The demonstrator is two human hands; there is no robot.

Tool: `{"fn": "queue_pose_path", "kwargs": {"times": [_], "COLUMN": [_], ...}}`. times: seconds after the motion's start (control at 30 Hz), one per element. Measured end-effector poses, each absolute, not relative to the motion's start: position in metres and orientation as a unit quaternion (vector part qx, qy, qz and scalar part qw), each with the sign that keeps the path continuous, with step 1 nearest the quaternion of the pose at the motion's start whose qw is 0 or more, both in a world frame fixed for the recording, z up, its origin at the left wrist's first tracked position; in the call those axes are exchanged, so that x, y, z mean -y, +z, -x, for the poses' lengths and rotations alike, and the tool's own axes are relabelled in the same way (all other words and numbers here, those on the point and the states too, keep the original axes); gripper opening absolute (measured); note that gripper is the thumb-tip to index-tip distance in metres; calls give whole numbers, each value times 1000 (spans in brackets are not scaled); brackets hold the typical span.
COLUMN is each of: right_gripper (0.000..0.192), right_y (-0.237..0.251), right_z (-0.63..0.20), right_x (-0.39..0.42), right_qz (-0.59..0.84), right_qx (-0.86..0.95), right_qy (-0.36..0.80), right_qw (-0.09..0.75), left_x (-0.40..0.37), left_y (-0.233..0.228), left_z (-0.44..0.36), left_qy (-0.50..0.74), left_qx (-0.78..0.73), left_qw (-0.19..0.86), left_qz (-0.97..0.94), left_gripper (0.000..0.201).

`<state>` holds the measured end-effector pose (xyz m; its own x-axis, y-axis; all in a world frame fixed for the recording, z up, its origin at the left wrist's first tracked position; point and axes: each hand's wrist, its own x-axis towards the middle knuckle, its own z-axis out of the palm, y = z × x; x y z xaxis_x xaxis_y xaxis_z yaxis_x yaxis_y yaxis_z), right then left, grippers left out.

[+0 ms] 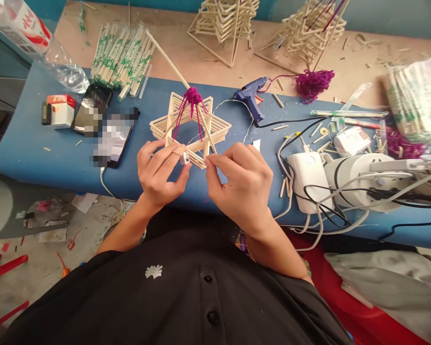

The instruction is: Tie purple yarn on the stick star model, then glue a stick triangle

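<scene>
I see a phone (93, 109) near the blue table's (32, 143) left edge. At the front edge, the left hand (160, 170) pinches a small white clip (185, 158) against a star-shaped stick frame (190, 127) topped with purple yarn (193, 95). The right hand (242, 184) pinches the frame's near corner. A glue gun (250, 98) lies behind, a white charger (307, 179) farther right.

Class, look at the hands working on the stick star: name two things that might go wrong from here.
1. The left hand and right hand pinch at the star's near edge; a tug might pull its sticks apart.
2. The glue gun lies close behind, its cord trailing nearby; a sleeve might snag it.
</scene>
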<state>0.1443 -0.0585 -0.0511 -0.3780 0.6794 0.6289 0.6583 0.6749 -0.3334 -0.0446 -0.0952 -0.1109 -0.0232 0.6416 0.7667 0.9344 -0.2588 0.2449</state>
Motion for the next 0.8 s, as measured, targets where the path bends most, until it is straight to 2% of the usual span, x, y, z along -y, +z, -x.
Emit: {"fn": "queue_pose_path", "kwargs": {"times": [0.23, 0.47, 0.67, 0.8], "right_gripper": [26, 29, 27, 24], "right_y": [-42, -45, -49, -50], "right_z": [-142, -137, -129, -125], "right_x": [57, 52, 48, 48], "right_qz": [424, 431, 436, 449], "right_qx": [840, 839, 831, 816], "right_qy": [17, -48, -86, -82], "right_qw": [339, 330, 334, 355], "left_x": [95, 93, 91, 91], "left_y": [-112, -112, -102, -93], "left_z": [46, 47, 44, 41], "left_qy": [-424, -453, -429, -413], "left_qx": [587, 555, 577, 578], "left_qw": [137, 139, 129, 142], "left_qz": [676, 683, 683, 689], "left_gripper": [30, 33, 28, 32]}}
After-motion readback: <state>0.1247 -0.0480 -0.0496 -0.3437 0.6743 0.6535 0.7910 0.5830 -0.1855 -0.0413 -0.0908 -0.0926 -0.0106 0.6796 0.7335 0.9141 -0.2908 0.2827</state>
